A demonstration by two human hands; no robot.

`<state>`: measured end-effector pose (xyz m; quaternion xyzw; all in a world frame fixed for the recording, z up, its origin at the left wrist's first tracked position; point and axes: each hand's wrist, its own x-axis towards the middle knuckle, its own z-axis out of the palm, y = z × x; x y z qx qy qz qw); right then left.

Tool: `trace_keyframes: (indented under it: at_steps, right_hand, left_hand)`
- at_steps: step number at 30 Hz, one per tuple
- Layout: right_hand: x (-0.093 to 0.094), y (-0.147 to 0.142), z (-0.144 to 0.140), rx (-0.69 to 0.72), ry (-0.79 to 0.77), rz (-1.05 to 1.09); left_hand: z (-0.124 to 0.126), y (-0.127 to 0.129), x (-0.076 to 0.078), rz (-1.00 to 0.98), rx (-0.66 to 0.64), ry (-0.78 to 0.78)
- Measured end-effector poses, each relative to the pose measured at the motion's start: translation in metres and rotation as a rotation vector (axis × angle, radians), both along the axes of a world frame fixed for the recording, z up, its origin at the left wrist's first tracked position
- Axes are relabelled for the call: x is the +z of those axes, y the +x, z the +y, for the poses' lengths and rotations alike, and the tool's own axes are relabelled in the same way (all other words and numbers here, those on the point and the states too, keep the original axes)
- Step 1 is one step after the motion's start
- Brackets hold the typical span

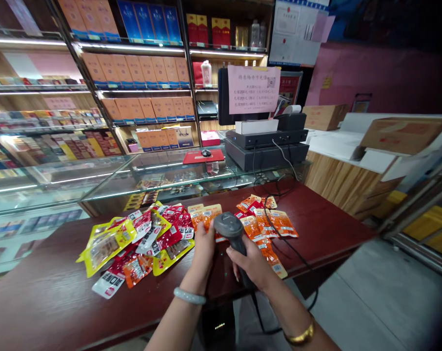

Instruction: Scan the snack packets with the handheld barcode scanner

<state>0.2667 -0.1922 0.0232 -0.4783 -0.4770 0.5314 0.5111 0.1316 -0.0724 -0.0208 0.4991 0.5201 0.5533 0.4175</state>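
My right hand (253, 262) is wrapped round the handle of a black barcode scanner (229, 225), whose head points forward over the table. Just left of it, my left hand (204, 247) pinches an orange snack packet (210, 212) at its near edge; the fingers beneath are hidden. To the left lies a loose heap of snack packets, with a yellow packet (109, 247), red packets (170, 238) and a small orange packet (137, 268). Several more orange packets (259, 225) are spread on the right, and the scanner's black cable (292, 247) runs across them.
The dark red table (52, 287) meets a glass display counter (162, 170). On the counter stand a cash drawer (268, 155) and a monitor (224, 97) with a pink paper sign. Shelves of boxes (140, 70) line the back; cardboard boxes (404, 134) sit at right.
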Motion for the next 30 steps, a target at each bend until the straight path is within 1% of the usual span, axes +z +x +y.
trace_keyframes:
  at_steps: [2,3,5,7,8,10,11,13,15,17,18,20,22,24,26,28,30]
  right_hand:
    - [-0.002,0.006,0.000,-0.006,0.001,0.012]
    - [-0.002,0.010,0.000,-0.019,0.002,0.012]
    - [-0.003,0.019,0.000,-0.067,0.008,0.011]
    - [-0.002,0.029,-0.001,-0.122,0.018,0.026]
    - [-0.002,0.034,-0.001,-0.142,0.024,0.047]
    - [0.000,0.043,-0.002,-0.175,0.015,0.070]
    - [0.001,0.047,-0.003,-0.196,0.013,0.074]
    - [0.003,0.054,-0.004,-0.233,-0.001,0.084]
    - [0.003,0.059,-0.006,-0.263,-0.011,0.093]
    - [0.002,0.063,-0.008,-0.278,-0.015,0.094]
    - [0.001,0.065,-0.010,-0.281,-0.016,0.094]
    - [-0.001,0.068,-0.013,-0.282,-0.021,0.096]
    - [-0.003,0.071,-0.015,-0.286,-0.027,0.097]
    - [-0.007,0.073,-0.016,-0.295,-0.025,0.095]
    - [-0.009,0.073,-0.016,-0.302,-0.023,0.103]
    - [-0.010,0.072,-0.015,-0.296,-0.035,0.115]
    - [-0.009,0.070,-0.013,-0.282,-0.041,0.114]
  left_hand:
    - [0.003,-0.017,0.010,-0.069,0.053,-0.005]
    - [0.004,-0.028,0.017,-0.083,0.103,-0.008]
    - [0.008,-0.050,0.033,-0.019,0.255,-0.002]
    - [0.007,-0.067,0.049,0.203,0.407,0.083]
    - [0.005,-0.072,0.055,0.330,0.445,0.127]
    - [-0.005,-0.071,0.063,0.510,0.452,0.194]
    - [-0.013,-0.065,0.064,0.560,0.424,0.219]
    - [-0.030,-0.046,0.061,0.623,0.315,0.261]
    - [-0.047,-0.024,0.050,0.707,0.163,0.302]
    - [-0.056,-0.008,0.035,0.818,0.031,0.332]
    - [-0.057,-0.003,0.027,0.877,-0.023,0.327]
    - [-0.051,-0.002,0.014,0.976,-0.100,0.262]
    - [-0.042,-0.007,0.007,1.044,-0.131,0.177]
    - [-0.034,-0.013,0.007,1.080,-0.113,0.157]
    - [-0.034,-0.015,0.011,1.108,-0.102,0.214]
    - [-0.042,-0.009,0.017,1.154,-0.139,0.292]
    - [-0.056,0.001,0.020,1.233,-0.201,0.343]
